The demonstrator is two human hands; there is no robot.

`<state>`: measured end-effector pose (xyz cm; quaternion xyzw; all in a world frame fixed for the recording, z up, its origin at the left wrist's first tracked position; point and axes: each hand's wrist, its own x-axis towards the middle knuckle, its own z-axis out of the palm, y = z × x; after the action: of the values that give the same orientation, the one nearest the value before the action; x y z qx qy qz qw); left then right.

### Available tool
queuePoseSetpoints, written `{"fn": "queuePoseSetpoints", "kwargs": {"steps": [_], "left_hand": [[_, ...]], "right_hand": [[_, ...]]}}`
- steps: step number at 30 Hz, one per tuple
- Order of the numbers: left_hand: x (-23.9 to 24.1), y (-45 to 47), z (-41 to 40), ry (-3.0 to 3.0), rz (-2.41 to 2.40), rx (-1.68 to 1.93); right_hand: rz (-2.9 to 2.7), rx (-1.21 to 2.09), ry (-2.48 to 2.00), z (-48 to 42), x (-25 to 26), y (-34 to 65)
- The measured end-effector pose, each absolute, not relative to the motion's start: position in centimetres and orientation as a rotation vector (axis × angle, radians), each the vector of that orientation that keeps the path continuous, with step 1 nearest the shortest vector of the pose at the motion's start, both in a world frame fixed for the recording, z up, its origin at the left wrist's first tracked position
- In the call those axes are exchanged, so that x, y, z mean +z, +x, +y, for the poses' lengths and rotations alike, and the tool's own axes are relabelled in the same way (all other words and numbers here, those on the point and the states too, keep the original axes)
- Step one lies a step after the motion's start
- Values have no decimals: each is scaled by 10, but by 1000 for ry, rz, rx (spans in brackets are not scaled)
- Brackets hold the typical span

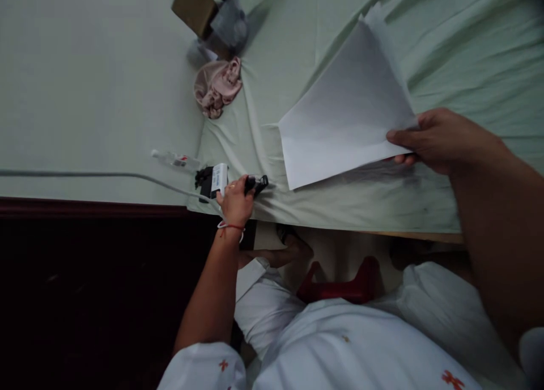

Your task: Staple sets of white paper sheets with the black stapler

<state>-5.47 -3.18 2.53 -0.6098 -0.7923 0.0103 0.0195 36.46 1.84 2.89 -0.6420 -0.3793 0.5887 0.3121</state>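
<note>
My right hand (442, 138) pinches a few sheets of white paper (344, 106) by their lower right corner, thumb on top. The sheets are raised over the pale green bed sheet, and their far edges fan slightly apart. Near the bed's front left corner, my left hand (237, 202) is closed on a black stapler (259, 186), whose end points right, short of the paper. Just left of that hand lies a black and white box-like device (215, 180) with small print. My left fingers partly hide the stapler.
A clear plastic bottle (176, 159) lies beside the device, and a grey cable (140, 176) runs in from the left. Farther back are a crumpled pink cloth (218, 87) and a brown box (194, 9). Below the bed edge stands a red stool (340, 288).
</note>
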Motion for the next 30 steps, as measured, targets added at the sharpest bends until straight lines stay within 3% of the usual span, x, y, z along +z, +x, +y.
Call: {"fn": "queuePoseSetpoints", "kwargs": {"steps": [10, 20, 30], "left_hand": [[9, -16, -38, -2207, -2362, -27], [-6, -21, -41, -2371, -2375, -354], [-1, -18, -40, -2435, -2361, -289]], "right_hand": [[-953, 1506, -1712, 21, 29, 382], [-1060, 1599, -1709, 20, 23, 375], [-1112, 1551, -1811, 18, 32, 370]]}}
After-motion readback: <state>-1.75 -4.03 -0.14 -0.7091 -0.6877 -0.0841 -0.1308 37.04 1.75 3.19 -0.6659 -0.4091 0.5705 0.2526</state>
